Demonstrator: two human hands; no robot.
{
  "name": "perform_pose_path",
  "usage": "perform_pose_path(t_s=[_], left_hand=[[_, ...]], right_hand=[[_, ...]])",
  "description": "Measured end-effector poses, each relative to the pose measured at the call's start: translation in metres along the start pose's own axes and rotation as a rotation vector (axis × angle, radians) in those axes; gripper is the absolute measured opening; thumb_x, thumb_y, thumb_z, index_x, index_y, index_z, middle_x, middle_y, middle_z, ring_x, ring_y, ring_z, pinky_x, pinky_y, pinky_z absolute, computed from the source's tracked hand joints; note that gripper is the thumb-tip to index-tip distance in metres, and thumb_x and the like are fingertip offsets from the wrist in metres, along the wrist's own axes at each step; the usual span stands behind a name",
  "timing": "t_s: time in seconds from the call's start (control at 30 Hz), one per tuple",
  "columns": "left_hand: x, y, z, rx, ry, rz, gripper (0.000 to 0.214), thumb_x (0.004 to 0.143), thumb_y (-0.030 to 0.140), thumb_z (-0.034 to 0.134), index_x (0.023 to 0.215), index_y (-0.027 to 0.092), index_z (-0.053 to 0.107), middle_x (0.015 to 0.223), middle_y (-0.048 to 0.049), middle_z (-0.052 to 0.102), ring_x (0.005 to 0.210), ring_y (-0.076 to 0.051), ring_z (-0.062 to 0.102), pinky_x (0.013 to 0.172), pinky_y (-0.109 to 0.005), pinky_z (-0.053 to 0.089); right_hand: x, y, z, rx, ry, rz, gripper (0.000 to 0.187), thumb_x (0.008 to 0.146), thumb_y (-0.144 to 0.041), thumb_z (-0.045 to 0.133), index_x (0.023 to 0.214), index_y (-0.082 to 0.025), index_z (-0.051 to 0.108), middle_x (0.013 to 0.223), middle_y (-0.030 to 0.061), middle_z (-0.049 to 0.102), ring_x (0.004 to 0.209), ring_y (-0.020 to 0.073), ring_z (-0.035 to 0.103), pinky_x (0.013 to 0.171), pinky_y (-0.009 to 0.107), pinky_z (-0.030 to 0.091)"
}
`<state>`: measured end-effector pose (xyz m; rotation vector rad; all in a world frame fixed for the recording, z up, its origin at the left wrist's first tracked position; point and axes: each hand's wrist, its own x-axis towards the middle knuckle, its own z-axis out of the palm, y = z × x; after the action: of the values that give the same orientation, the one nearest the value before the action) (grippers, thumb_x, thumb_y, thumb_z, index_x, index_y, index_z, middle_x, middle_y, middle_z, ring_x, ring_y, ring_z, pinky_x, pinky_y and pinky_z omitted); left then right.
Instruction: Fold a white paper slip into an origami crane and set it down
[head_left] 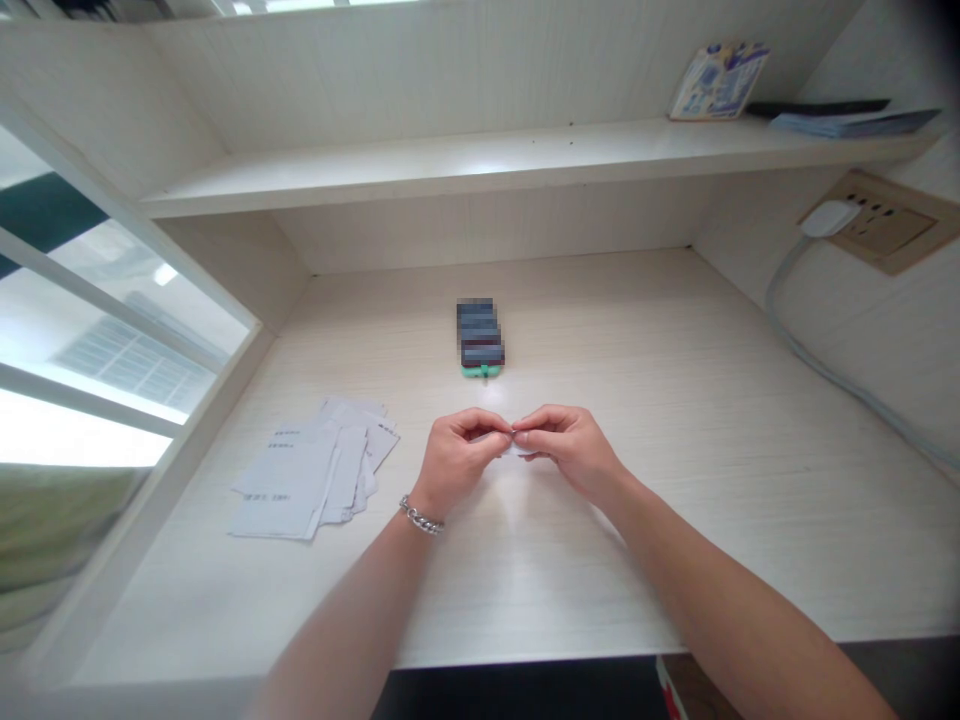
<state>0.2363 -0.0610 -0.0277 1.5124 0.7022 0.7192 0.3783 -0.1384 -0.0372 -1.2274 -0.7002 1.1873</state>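
My left hand [457, 462] and my right hand [567, 450] meet at the middle of the pale wood-grain desk [600, 540]. Their fingertips pinch a small piece of white paper [519, 449] between them, mostly hidden by the fingers. A loose pile of printed white paper sheets [300, 480] lies to the left of my left hand. Ahead of my hands is a dark rectangular object [480, 335], pixelated too heavily to identify, with a mint-green piece [481, 371] at its near end. A chain bracelet [421, 515] circles my left wrist.
A white shelf [480, 160] spans the desk's back, holding a printed card [718, 82] and flat booklets [855, 123] at the right. A wall socket panel [874, 222] has a white plug [829, 217] and grey cable. A glass-paned window frame [112, 320] borders the left.
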Motion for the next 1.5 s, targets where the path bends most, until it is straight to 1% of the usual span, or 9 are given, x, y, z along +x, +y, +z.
perform_pose_path(t_s=[0.1,0.2,0.4,0.57,0.8,1.0,1.23,1.33,1.5], left_hand=[[-0.0022,0.0002,0.0002,0.069,0.024,0.037,0.005,0.069,0.017,0.063,0.071,0.016,0.068,0.073,-0.0033,0.068,0.068,-0.014,0.061,0.064,-0.024,0.049],[-0.0036,-0.0005,0.0006,0.12,0.023,0.055,0.007,0.07,0.02,0.063,0.075,0.016,0.068,0.077,-0.0045,0.069,0.073,-0.015,0.063,0.069,-0.025,0.05],[-0.0017,-0.0061,0.0003,0.13,0.016,0.043,0.014,0.07,0.026,0.067,0.077,0.015,0.066,0.079,-0.0063,0.068,0.075,-0.017,0.064,0.07,-0.027,0.051],[0.0,-0.0086,0.0003,0.063,0.005,0.019,0.017,0.071,0.025,0.067,0.083,0.014,0.066,0.084,-0.0073,0.068,0.078,-0.018,0.064,0.073,-0.029,0.052],[0.0016,-0.0057,-0.0011,-0.044,-0.025,-0.023,0.015,0.075,0.02,0.061,0.087,0.013,0.066,0.085,-0.0065,0.067,0.075,-0.016,0.064,0.069,-0.028,0.054],[0.0021,-0.0065,0.0,-0.027,-0.01,-0.034,0.021,0.072,0.023,0.066,0.089,0.013,0.063,0.084,-0.0067,0.066,0.074,-0.015,0.063,0.068,-0.027,0.054],[0.0026,-0.0056,0.0021,-0.026,0.024,-0.04,0.016,0.072,0.023,0.065,0.083,0.013,0.061,0.078,-0.0039,0.065,0.07,-0.013,0.062,0.061,-0.025,0.054],[0.0028,-0.0057,0.0019,-0.004,0.023,-0.038,0.016,0.072,0.024,0.064,0.084,0.013,0.062,0.078,-0.0039,0.065,0.07,-0.014,0.062,0.061,-0.025,0.054],[0.0025,-0.0062,0.0017,0.004,0.024,-0.02,0.017,0.073,0.025,0.063,0.086,0.014,0.063,0.079,-0.0041,0.065,0.07,-0.013,0.062,0.062,-0.025,0.053]], right_hand=[[0.0003,-0.0012,-0.0016,0.003,-0.052,0.015,0.02,0.062,-0.03,0.074,0.077,-0.018,0.071,0.072,0.003,0.068,0.066,0.0145,0.062,0.062,0.03,0.052],[0.0007,-0.0027,-0.0031,-0.029,-0.073,0.018,0.021,0.067,-0.036,0.071,0.078,-0.018,0.071,0.077,0.0037,0.067,0.071,0.0152,0.061,0.065,0.03,0.052],[0.002,-0.0017,-0.0058,-0.202,-0.057,-0.053,0.025,0.066,-0.035,0.07,0.081,-0.014,0.071,0.072,0.005,0.067,0.064,0.0141,0.059,0.06,0.028,0.049],[0.0009,-0.0038,-0.0054,-0.301,-0.014,-0.119,0.021,0.069,-0.033,0.067,0.079,-0.014,0.07,0.072,0.0054,0.068,0.063,0.0139,0.058,0.058,0.026,0.047],[0.0001,-0.0038,-0.0048,-0.343,0.008,-0.141,0.019,0.073,-0.03,0.063,0.081,-0.014,0.07,0.072,0.0043,0.068,0.062,0.0138,0.059,0.058,0.026,0.049],[0.0004,-0.0037,-0.0018,-0.368,-0.009,-0.153,0.019,0.074,-0.031,0.062,0.079,-0.015,0.07,0.072,0.0043,0.068,0.064,0.0142,0.06,0.06,0.027,0.05],[0.004,0.0005,-0.0053,-0.298,-0.064,-0.062,0.024,0.075,-0.035,0.06,0.083,-0.014,0.068,0.077,0.0047,0.067,0.066,0.0145,0.061,0.062,0.029,0.052],[0.0044,0.0019,-0.0065,-0.365,-0.044,-0.09,0.023,0.076,-0.035,0.06,0.081,-0.014,0.067,0.077,0.005,0.067,0.066,0.015,0.061,0.061,0.028,0.052],[0.0009,-0.0014,-0.004,-0.482,-0.034,-0.189,0.021,0.08,-0.033,0.055,0.079,-0.015,0.067,0.074,0.0035,0.067,0.067,0.0149,0.06,0.062,0.027,0.051]])
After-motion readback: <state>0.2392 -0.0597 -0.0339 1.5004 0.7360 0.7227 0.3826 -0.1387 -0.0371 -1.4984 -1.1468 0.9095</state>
